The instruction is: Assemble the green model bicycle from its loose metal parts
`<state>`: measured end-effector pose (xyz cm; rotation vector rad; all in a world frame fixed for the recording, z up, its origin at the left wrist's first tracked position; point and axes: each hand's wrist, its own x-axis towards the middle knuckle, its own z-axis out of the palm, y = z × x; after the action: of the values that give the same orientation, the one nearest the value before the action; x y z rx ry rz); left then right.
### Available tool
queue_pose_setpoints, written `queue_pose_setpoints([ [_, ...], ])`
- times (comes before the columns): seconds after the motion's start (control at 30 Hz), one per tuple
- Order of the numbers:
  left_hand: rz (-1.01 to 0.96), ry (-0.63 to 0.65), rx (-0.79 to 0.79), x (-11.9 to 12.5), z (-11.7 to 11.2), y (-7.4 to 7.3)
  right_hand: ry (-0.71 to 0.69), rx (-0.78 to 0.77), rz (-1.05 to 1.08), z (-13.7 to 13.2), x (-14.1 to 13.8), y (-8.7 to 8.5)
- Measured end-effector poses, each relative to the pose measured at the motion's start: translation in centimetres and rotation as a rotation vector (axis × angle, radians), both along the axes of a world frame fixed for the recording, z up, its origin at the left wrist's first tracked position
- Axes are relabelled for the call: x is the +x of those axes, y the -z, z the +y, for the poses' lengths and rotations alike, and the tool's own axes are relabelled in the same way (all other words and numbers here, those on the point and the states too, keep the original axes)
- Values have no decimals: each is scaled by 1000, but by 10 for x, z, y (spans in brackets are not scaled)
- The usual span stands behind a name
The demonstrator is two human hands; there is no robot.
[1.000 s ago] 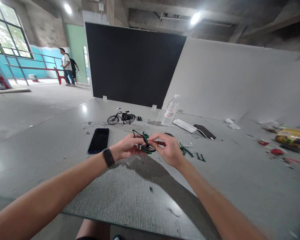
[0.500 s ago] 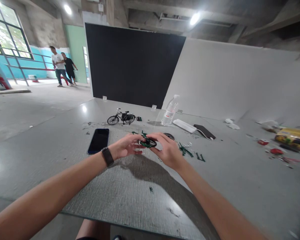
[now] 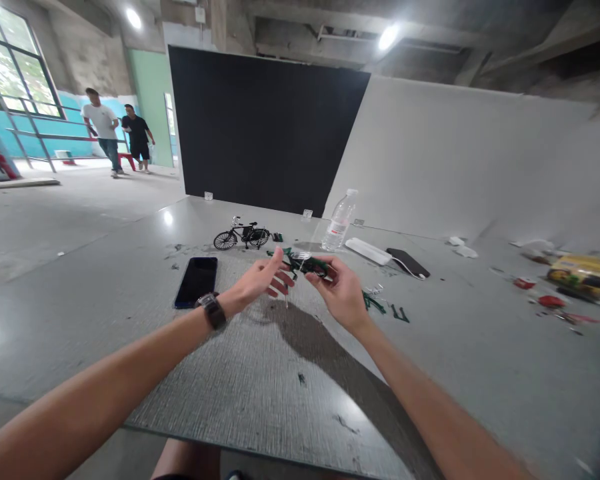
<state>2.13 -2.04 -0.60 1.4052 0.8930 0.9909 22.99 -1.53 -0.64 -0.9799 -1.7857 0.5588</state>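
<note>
- The right hand [image 3: 341, 291] has its grip pinched on the green model bicycle [image 3: 310, 265], raised above the surface [image 3: 260, 387].
- The left hand [image 3: 260, 280] is just beside it, grip apart.
- A phone [image 3: 197, 281] lies near the left hand.

The right hand [image 3: 341, 291] pinches a small green model bicycle frame [image 3: 307, 265] above the grey desk [image 3: 105, 313]. The left hand [image 3: 260, 280], fingers spread, is just beside it. A flat dark smartphone [image 3: 197, 281] lies to the left, and a black two-wheeled model bicycle [image 3: 243, 236] stands behind.
</note>
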Motion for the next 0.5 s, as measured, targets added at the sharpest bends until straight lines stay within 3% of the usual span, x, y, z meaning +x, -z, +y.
queue_pose_setpoints([
  [0.1, 399, -134, 473, -6, 1, -2, 39, -111, 133, 14, 7, 8],
  [0.2, 646, -97, 803, -10, 2, -5, 7, -206, 173, 22, 12, 14],
  [0.33, 774, -110, 963, -8, 2, -4, -151, -319, 203, 16, 8, 12],
  [0.5, 859, -88, 985, -7, 7, 4, -276, -366, 164, 7, 2, 8],
])
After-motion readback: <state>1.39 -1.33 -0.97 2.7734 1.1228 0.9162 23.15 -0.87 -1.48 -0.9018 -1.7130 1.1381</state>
